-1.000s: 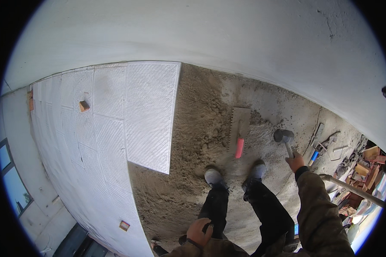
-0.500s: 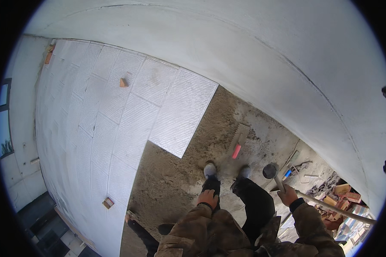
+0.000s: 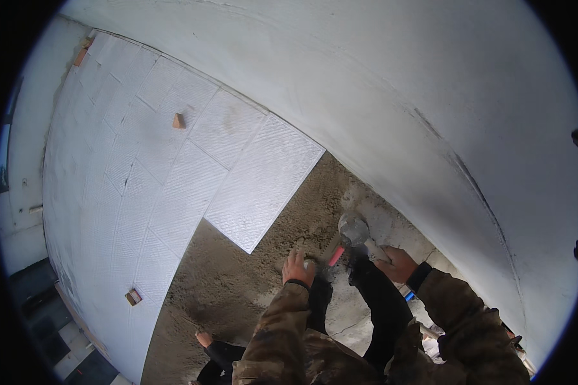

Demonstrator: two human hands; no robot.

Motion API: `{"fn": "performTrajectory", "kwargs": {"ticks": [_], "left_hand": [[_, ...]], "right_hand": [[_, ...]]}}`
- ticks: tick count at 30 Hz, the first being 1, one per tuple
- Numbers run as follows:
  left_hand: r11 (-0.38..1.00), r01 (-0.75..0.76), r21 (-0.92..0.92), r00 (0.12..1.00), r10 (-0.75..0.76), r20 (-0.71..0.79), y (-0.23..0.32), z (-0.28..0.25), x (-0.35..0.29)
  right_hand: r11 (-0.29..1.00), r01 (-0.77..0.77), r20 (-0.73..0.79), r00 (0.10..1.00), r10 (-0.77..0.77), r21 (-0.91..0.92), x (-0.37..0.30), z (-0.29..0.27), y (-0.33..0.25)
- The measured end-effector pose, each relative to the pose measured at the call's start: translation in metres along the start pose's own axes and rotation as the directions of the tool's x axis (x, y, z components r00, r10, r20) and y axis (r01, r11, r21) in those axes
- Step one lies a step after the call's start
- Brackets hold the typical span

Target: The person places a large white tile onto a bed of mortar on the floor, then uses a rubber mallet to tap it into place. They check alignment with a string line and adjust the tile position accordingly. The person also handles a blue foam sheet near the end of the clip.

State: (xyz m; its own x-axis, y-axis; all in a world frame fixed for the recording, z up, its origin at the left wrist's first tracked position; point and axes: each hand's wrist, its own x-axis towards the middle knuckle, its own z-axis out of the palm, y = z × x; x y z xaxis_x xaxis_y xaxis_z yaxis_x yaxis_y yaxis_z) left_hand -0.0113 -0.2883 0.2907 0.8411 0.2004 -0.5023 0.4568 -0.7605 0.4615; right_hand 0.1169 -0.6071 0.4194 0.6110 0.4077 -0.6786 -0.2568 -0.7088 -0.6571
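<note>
My right hand (image 3: 399, 264) grips the pale handle of a mallet (image 3: 354, 229), its round grey head raised over the floor. My left hand (image 3: 297, 268) is empty, fingers spread, above the sandy mortar bed (image 3: 237, 282) near my shoe. A trowel with a red handle (image 3: 336, 256) lies between my hands, its blade partly hidden. Ahead and to the left is the corner tile (image 3: 266, 183), pale with diagonal ridges, its near and right edges bordering the bare mortar.
Tiles cover the floor at left, with a brick piece (image 3: 179, 120) and a small brown block (image 3: 133, 296) on them. A smooth grey wall (image 3: 392, 115) runs along the far and right sides. Another person's hand (image 3: 203, 338) in a dark sleeve is at lower left.
My right hand has brought the mallet forward and left, near the trowel. My left hand has reached forward with its fingers spreading. The view has shifted, and the other person's hand appears slightly lower.
</note>
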Motion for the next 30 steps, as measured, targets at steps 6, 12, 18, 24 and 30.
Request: {"fn": "performTrajectory", "kwargs": {"ticks": [6, 12, 18, 24, 30], "left_hand": [[0.999, 0.001, 0.034, 0.995, 0.002, -0.1, -0.014, 0.057, 0.131], [0.994, -0.037, 0.101, 0.988, 0.051, -0.143, -0.058, 0.072, 0.224], [0.971, -0.206, 0.123, 0.949, 0.228, -0.217, -0.07, 0.079, 0.28], [0.949, -0.22, 0.223, 0.946, 0.264, -0.188, -0.08, 0.087, 0.3], [0.947, -0.215, 0.239, 0.949, 0.261, -0.177, -0.084, 0.09, 0.302]], "right_hand": [[0.984, 0.07, -0.117, 0.989, -0.09, -0.165, 0.122, 0.011, 0.021], [0.972, 0.222, -0.134, 0.964, -0.23, -0.077, 0.233, 0.037, 0.018], [0.927, 0.349, -0.121, 0.923, -0.365, -0.135, 0.315, 0.058, 0.008], [0.876, 0.453, -0.236, 0.844, -0.481, -0.166, 0.352, 0.08, 0.03], [0.912, 0.393, -0.272, 0.871, -0.41, -0.116, 0.379, 0.102, 0.052]]}}
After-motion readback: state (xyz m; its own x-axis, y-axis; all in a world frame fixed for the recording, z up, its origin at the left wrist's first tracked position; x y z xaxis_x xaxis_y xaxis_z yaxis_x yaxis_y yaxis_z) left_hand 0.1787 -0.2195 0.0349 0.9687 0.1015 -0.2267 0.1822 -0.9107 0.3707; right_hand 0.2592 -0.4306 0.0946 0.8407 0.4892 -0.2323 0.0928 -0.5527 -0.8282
